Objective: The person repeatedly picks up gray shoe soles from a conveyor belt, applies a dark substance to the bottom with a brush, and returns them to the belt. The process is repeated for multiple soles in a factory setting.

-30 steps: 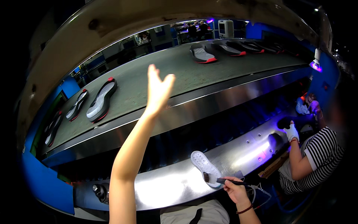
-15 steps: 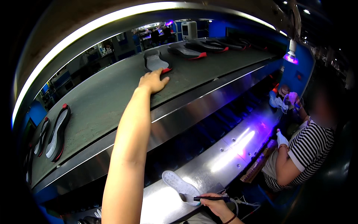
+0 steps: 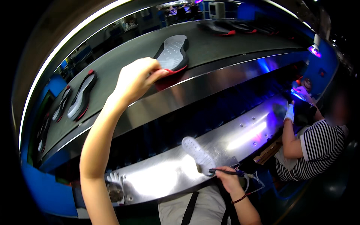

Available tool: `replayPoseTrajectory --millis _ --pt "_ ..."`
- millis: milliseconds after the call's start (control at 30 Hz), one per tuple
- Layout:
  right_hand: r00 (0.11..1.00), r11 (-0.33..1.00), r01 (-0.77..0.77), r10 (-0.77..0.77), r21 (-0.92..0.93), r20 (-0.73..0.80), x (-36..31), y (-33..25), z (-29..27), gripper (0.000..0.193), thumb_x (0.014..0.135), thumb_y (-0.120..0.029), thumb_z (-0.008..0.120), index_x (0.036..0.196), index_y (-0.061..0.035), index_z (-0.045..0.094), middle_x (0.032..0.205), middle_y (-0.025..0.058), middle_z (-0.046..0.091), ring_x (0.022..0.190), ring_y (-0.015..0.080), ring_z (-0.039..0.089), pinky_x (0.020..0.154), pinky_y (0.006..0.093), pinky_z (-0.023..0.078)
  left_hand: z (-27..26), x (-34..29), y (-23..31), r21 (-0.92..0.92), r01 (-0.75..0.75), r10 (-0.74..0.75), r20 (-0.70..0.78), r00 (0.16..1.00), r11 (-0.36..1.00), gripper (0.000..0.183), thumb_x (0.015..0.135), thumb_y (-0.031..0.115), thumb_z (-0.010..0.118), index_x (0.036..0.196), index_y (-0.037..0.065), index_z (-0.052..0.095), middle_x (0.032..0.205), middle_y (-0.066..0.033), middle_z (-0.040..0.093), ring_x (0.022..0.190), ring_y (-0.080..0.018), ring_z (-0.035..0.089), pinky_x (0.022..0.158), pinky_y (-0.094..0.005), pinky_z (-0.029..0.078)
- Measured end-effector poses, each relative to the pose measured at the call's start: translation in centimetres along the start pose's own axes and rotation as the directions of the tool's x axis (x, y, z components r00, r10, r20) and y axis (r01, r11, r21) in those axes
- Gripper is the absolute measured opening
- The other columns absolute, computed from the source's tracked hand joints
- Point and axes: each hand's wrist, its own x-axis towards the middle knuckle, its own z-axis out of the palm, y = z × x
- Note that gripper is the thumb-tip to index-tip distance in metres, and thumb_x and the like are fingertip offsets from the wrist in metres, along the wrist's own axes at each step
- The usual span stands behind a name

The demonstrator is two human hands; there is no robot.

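The left hand (image 3: 138, 78) pinched a red-edged sole (image 3: 173, 52) at the near edge of the belt (image 3: 217, 47), with room either side. The right hand (image 3: 230, 182) gripped a brush (image 3: 235, 173) at a white sole (image 3: 198, 152) on the metal ledge (image 3: 150, 183).

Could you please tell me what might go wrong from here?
The left hand pinches the grey-and-black shoe sole by its red-edged end, so it could twist or slip loose. The brush in the right hand is at the near end of the white shoe sole and might nudge it along the shiny metal ledge.
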Motion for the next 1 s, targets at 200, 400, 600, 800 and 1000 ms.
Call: replayPoseTrajectory --millis 200,400,600,800,1000 --pt "0.999 1.0 -0.015 0.015 -0.005 -0.035 -1.2 -1.1 1.5 0.017 0.075 0.003 0.059 0.092 0.0031 0.058 0.088 0.01 0.061 0.075 0.0128 0.058 0.069 0.0212 0.047 -3.7 -13.1 4.2 -0.838 -0.112 -0.702 -0.514 0.493 0.535 0.029 0.082 0.012 0.052 0.108 0.0 0.05 0.102 -0.0075 0.052 0.097 -0.0133 0.044 0.082 -0.0281 0.035" --pt "0.997 0.998 0.063 -0.063 -0.026 -0.033 -1.7 -2.4 1.3 0.022 0.074 0.001 0.062 0.095 0.0047 0.057 0.088 0.01 0.06 0.076 0.0133 0.057 0.07 0.0222 0.046 -2.1 -17.0 4.8 -0.915 0.199 -0.638 0.39 0.664 -0.352 0.05 0.069 0.001 0.05 0.117 -0.009 0.041 0.108 -0.0187 0.054 0.093 -0.026 0.057 0.086 -0.0346 0.044" --pt "0.992 0.994 0.081 -0.089 -0.079 -0.09 -2.6 -2.7 1.4 0.023 0.074 0.0 0.063 0.096 0.0035 0.057 0.085 0.0079 0.06 0.073 0.0123 0.056 0.069 0.0221 0.046 2.3 -30.4 10.4 -0.699 0.075 -0.459 0.542 0.704 -0.711 0.059 0.061 0.012 0.058 0.114 -0.009 0.043 0.103 -0.0193 0.056 0.091 -0.0278 0.058 0.083 -0.0347 0.047" --pt "0.973 0.987 0.124 -0.142 -0.104 -0.184 -2.5 -2.0 0.1 0.02 0.075 -0.001 0.063 0.094 0.0035 0.058 0.08 0.0081 0.06 0.069 0.0138 0.056 0.066 0.0247 0.047 3.8 -35.7 16.9 -0.551 0.31 -0.37 0.793 0.484 -0.774 0.09 0.042 -0.001 0.061 0.127 -0.007 0.032 0.119 -0.019 0.046 0.112 -0.0309 0.045 0.099 -0.0352 0.03" --pt "0.994 0.992 0.068 -0.077 -0.109 -0.081 -2.5 -1.9 0.0 0.02 0.075 0.001 0.062 0.094 0.0041 0.058 0.087 0.0091 0.061 0.076 0.0124 0.056 0.071 0.0216 0.045 4.9 -39.0 16.0 -0.565 -0.265 -0.569 0.469 0.676 -0.781 0.083 0.074 0.061 0.051 0.132 0.005 0.03 0.132 -0.0133 0.037 0.12 -0.03 0.036 0.1 -0.0433 0.029"
